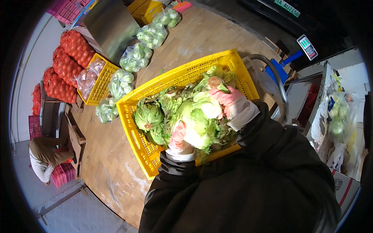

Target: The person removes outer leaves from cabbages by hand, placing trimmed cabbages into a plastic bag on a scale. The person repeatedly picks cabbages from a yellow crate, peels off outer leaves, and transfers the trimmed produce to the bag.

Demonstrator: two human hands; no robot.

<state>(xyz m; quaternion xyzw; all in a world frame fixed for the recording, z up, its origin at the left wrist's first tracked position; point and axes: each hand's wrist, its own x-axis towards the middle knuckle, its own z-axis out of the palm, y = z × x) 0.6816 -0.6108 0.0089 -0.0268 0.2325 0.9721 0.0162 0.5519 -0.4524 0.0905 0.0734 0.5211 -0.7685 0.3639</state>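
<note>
A yellow perforated plastic crate (174, 72) holds several heads of lettuce and many loose, partly wilted leaves. In a pink glove, my left hand (178, 138) rests with curled fingers against the near left side of a pale green lettuce head (198, 125) in the middle. My right hand (227, 102), gloved too, has its fingers closed round a leafy lettuce piece with a brown cut stem end (215, 82), just above that pale head. A darker green head (149, 115) lies at the crate's left end. The palms and some fingertips are hidden.
Bagged green vegetables (136, 56) stand in a row beyond the crate. Red mesh sacks of onions (65, 64) and a smaller yellow crate (106, 78) are at the left. A blue scale (276, 71) and a curved metal bar (279, 78) are at the right. Another person (46, 154) bends at far left.
</note>
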